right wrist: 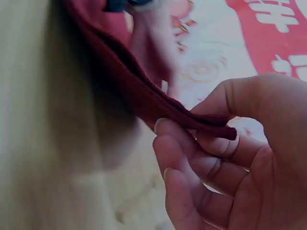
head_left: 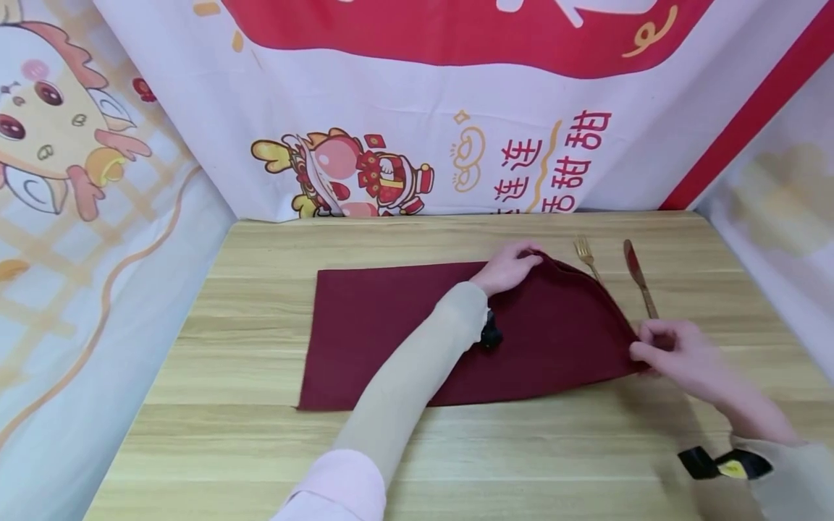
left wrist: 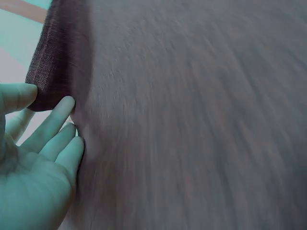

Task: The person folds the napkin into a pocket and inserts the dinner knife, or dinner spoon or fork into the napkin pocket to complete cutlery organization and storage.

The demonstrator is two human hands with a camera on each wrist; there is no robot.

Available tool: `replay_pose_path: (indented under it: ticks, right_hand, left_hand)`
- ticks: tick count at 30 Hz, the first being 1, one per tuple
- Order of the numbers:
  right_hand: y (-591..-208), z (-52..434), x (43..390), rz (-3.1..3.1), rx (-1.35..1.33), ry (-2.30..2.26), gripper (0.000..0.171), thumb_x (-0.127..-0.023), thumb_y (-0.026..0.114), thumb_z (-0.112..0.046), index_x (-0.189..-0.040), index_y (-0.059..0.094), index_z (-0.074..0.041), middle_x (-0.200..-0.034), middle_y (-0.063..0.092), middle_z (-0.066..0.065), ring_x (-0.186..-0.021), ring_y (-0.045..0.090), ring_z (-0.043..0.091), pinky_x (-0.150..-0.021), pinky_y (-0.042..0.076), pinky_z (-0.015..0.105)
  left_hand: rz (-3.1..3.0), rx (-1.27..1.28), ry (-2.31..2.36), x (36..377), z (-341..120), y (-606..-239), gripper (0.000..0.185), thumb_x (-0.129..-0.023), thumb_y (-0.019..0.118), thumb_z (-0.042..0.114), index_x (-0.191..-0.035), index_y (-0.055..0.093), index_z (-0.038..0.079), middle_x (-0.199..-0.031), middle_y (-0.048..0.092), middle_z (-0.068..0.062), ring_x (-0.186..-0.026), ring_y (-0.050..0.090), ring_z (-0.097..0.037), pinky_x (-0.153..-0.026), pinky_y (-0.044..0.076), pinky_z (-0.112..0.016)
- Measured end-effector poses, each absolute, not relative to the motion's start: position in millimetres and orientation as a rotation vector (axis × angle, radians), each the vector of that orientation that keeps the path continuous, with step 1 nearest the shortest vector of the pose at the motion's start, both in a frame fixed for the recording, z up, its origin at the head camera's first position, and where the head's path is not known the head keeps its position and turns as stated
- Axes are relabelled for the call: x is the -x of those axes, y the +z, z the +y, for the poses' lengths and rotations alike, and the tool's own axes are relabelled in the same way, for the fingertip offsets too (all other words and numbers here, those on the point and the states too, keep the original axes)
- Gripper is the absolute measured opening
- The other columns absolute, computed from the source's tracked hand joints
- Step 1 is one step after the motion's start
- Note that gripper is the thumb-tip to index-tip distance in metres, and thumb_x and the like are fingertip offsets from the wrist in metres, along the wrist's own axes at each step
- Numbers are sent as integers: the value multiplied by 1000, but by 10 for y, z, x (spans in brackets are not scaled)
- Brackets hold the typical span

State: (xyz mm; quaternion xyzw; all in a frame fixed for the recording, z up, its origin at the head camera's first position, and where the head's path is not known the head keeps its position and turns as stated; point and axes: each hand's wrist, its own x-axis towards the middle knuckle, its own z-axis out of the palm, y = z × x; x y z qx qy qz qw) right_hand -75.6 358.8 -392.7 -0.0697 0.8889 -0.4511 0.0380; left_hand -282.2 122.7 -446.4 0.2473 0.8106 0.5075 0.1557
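Currently I grip a dark red cloth (head_left: pixel 378 311) by its right end with both hands, while its left end lies flat across the middle of the desk (head_left: pixel 215 347), closer to the far edge than the near one. My left hand (head_left: pixel 508 269) holds the far right corner of the cloth, thumb on one side and fingers on the other; my right hand (head_left: pixel 680 354) pinches the near right corner between thumb and fingers. Between them the edge is raised and curved, and from my right wrist I see two layers with a narrow gap. My left forearm, in a beige sleeve (head_left: pixel 410 369), crosses over the cloth, and a black device (head_left: pixel 490 331) sits at that wrist. Toward the desk's far right corner lie a gold-coloured fork (head_left: pixel 584 253), its handle partly hidden behind the raised edge, and a knife (head_left: pixel 635 269), its handle reaching close to my right hand. Behind the desk's far edge hangs a white backdrop (head_left: pixel 404 94) with red print and a cartoon figure (head_left: pixel 384 181).
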Motion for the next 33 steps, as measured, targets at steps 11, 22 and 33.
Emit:
replay_pose_path:
  ticks: [11,22,33]
  right_hand:
    - [-3613,3823,672,2956,146,-1287,30,-91,66,5,-68,56,-11,-63,61,1,-58,60,8,-53,51,20]
    - [-3586,3501,673,2809,401,-1259,32,-86,72,6,-73,53,-15,-65,51,-5,-58,51,9,-51,41,25]
    - [-3631,3039,756,2601,985,-1292,44,-80,75,11,-78,48,-24,-70,47,-15,-65,54,8,-56,47,25]
  left_hand:
    - [2195,-854,1497,2664,1457,-4264,22,-109,51,19,-126,65,14,-131,59,5,-122,52,-3,-97,38,-15]
    - [1927,-694,1788,2772,1217,-4155,28,-109,47,7,-132,56,-6,-124,62,-17,-117,63,-32,-97,51,-31]
    - [1996,-798,1822,2862,949,-3968,22,-106,52,3,-122,63,-7,-117,65,-18,-103,69,-30,-95,54,-39]
